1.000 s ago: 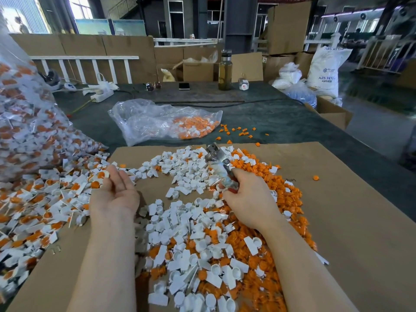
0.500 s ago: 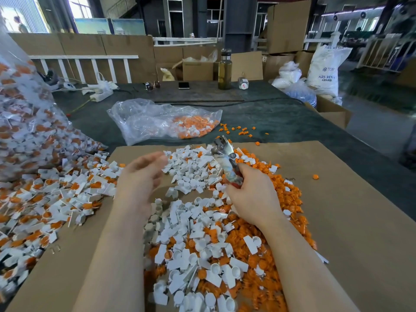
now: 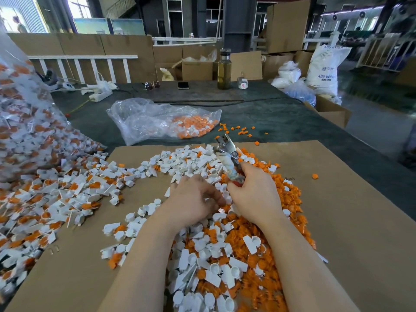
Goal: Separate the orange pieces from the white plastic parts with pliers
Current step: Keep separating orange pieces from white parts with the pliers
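Note:
My right hand grips the handles of the pliers, whose jaws point up and away over the heap. My left hand lies beside it with fingers curled down, pinching a small white plastic part that is mostly hidden. Under both hands lies a mixed heap: loose white parts toward the far side, orange pieces on the right. White parts with orange pieces still in them are spread on the left.
Everything sits on a cardboard sheet over a dark table. A large clear bag of parts leans at the left. A smaller bag with orange pieces lies beyond. Far back stand a bottle, a phone and a power strip.
My left hand has moved from the left pile, palm up, rightward and now meets my right hand with fingers curled. The pliers have shifted slightly right and farther away.

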{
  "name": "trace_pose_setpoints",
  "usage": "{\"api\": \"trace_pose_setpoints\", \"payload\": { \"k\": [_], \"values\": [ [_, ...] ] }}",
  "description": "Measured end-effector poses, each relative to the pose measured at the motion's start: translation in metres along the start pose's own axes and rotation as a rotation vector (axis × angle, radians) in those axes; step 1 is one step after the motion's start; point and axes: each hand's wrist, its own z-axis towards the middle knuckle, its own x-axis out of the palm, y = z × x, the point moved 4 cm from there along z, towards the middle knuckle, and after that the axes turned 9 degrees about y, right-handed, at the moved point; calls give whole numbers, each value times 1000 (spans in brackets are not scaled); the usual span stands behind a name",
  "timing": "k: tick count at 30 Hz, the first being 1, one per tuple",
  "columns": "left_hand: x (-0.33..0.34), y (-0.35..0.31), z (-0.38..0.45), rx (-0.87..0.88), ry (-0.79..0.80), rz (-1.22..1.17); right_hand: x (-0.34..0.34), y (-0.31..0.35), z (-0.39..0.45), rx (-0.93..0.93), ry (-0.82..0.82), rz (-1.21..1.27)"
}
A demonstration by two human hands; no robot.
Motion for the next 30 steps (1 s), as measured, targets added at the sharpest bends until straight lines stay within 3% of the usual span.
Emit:
{"api": "trace_pose_setpoints", "payload": {
  "k": [16, 19, 24, 30],
  "values": [
    [3, -9, 3, 86, 13, -13, 0, -2, 0, 13, 19, -4],
    [-1, -4, 1, 35, -81, -220, 0, -3, 0, 19, 13, 20],
    [-15, 9, -5, -43, -264, -757, -1, -3, 0, 9, 20, 192],
    [-19, 9, -7, -29, -274, -824, -3, 3, -1, -32, 33, 323]
  ]
}}
